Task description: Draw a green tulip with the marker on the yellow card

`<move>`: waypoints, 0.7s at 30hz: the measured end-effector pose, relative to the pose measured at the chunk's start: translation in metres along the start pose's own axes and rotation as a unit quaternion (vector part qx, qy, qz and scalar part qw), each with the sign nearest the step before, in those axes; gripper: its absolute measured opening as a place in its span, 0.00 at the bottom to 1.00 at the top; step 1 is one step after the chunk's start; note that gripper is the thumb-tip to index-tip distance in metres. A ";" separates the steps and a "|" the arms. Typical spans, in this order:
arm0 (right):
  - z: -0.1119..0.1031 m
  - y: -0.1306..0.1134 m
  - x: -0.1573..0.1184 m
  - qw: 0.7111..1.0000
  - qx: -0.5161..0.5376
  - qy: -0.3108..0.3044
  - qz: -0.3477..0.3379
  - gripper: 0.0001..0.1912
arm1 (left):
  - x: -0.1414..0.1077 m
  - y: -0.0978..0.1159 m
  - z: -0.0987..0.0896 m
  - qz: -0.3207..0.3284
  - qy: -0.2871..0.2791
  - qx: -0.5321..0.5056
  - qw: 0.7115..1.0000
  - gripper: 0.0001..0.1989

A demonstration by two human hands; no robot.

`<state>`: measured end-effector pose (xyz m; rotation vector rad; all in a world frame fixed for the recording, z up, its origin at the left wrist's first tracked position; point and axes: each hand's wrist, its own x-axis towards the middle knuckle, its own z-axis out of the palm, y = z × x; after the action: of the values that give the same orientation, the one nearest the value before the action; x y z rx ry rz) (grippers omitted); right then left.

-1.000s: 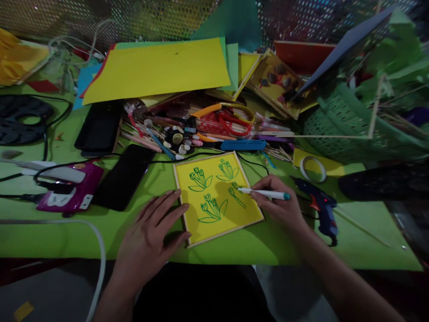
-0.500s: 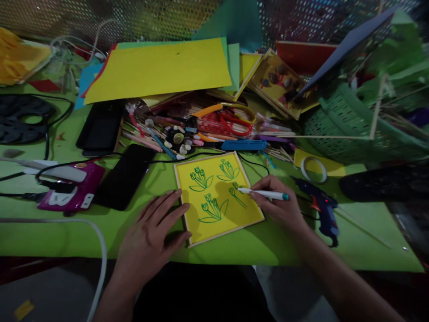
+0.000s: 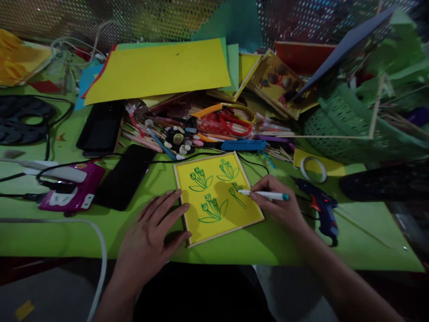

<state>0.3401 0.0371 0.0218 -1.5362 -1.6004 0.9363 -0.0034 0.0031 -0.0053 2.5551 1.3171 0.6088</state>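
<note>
A yellow card [image 3: 204, 235] with a thin wooden-stick border lies slightly turned on the green table. Green tulip drawings [image 3: 212, 209] cover several parts of it; the one at the right shows flower heads and stems. My right hand [image 3: 279, 201] grips a white felt-tip pen [image 3: 268, 195] with a green end, its tip at the right-hand drawing. Flat on the table, my left hand [image 3: 152, 230] has its fingers spread, the fingertips touching the card's left edge.
Right of my right hand lies a hot glue gun [image 3: 320, 205], near a tape roll [image 3: 313, 170] and a green basket [image 3: 338, 125]. Behind the card are a blue cutter [image 3: 244, 145], scissors [image 3: 236, 123] and sticks. A black phone [image 3: 127, 176] and purple power strip [image 3: 72, 188] lie left.
The pen tip has shifted very slightly at the right-hand drawing. My left hand and the card stay where they were.
</note>
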 end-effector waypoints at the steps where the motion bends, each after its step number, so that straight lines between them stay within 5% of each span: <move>1: 0.000 0.000 0.000 1.000 0.001 0.000 0.000 0.07 | 0.000 0.000 0.000 -0.001 -0.003 -0.001 1.000 0.25; 21: -0.007 -0.001 -0.005 0.999 0.033 -0.025 0.007 0.05 | 0.001 0.002 -0.002 0.006 -0.004 0.008 1.000 0.24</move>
<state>0.3457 0.0325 0.0258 -1.4912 -1.5802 1.0307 -0.0021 0.0023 -0.0023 2.5767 1.3109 0.5925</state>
